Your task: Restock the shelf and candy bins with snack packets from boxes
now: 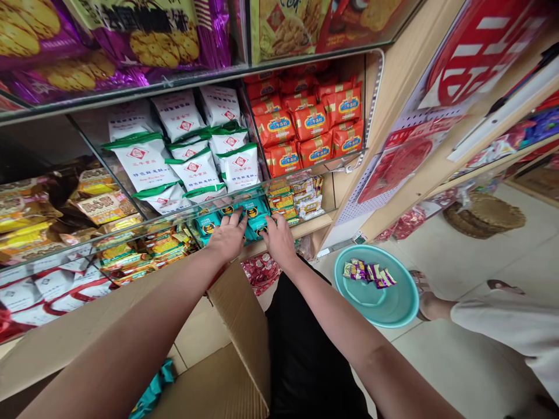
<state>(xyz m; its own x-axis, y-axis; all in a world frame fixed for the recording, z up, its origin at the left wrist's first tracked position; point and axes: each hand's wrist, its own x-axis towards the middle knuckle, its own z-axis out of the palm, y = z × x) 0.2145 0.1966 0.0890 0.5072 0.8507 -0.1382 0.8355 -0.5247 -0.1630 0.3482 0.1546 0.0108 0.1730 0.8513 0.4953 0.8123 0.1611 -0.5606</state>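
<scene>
Small teal snack packets [254, 209] lie in a compartment of the low shelf, in the middle of the view. My left hand [227, 235] rests on the packets at the left, its fingers stretched out and apart. At the right end of the same row, my right hand [279, 240] touches the packets with bent, separated fingers. Neither hand visibly grasps a packet. Below my left arm stands an open cardboard box [240, 326], with more teal packets [155, 387] low inside it. My left forearm hides part of the box.
Above are white-and-green bags [196, 169] and red packets [314, 119], behind a glass strip. Small yellow and white packets [283, 201] lie right of my hands. On the floor stands a teal basin [371, 302] holding several purple packets. Beside it are another person's legs [489, 314].
</scene>
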